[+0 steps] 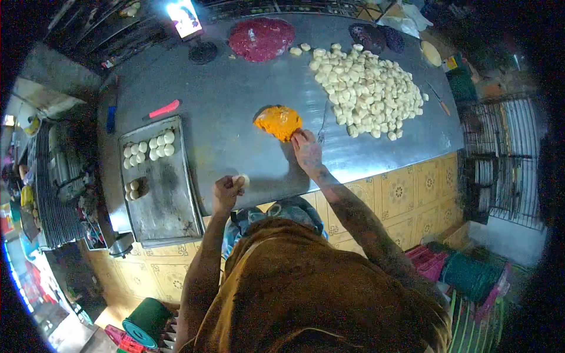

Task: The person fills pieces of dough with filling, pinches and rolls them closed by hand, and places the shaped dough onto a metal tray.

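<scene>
My left hand (228,191) is closed round a pale piece of dough (241,180) near the table's front edge. My right hand (306,147) reaches to the lower right side of an orange mound (278,122), its fingertips pressed together against it. Whether a bit of the orange stuff is between those fingers is too small to tell. Many small pale dough pieces (365,88) lie heaped to the right. On the left, a metal tray (165,206) holds several round white dough balls (162,145) in groups, with a few browner ones (132,189) below them.
Toward the back of the metal table (235,88) lie a red-pink mound (262,39) and dark purple mounds (369,37). A lit screen (185,19) stands at the back left. A pink tool (164,109) is above the tray, and a knife (439,99) lies far right.
</scene>
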Available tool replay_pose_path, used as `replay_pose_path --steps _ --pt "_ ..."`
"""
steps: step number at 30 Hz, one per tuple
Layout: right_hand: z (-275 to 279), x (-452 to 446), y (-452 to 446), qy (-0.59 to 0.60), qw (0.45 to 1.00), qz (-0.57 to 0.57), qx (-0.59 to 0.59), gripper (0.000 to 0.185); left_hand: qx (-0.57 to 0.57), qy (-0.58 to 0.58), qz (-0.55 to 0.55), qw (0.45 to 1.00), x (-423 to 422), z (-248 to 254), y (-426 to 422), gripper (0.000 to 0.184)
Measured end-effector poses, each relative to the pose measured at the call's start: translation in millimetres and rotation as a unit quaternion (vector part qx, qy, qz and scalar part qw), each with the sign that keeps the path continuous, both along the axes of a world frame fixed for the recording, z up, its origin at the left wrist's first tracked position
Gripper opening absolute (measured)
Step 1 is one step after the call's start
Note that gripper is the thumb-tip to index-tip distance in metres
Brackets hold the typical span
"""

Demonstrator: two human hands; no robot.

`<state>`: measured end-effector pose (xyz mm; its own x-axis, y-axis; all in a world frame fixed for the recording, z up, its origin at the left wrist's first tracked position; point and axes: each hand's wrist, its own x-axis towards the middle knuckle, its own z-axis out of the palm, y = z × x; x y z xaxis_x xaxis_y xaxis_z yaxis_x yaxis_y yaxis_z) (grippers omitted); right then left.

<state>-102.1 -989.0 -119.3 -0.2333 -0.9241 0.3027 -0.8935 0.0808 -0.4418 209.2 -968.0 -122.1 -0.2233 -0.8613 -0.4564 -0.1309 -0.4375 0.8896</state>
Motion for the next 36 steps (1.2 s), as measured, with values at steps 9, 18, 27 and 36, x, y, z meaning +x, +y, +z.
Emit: replay_pose_path --steps 9,18,27,36 --pt "51 -30 -15 -0.413 0.817 0.132 0.381 0.017 0.14 0.243 0.153 0.948 -119 24 11 0.031" --pt "64 29 45 -0.429 0.826 0.255 0.262 0.032 0.092 0.153 0.171 0.969 -110 63 0 0.034" --pt "75 100 28 -0.478 0.834 0.178 0.21 0.027 -0.126 0.003 0.015 0.992 -34 79 -5 0.015" --pt "103 103 33 -0.343 0.9 0.258 0.069 0.027 -0.096 0.071 0.106 0.987 -31 57 -3 0.021"
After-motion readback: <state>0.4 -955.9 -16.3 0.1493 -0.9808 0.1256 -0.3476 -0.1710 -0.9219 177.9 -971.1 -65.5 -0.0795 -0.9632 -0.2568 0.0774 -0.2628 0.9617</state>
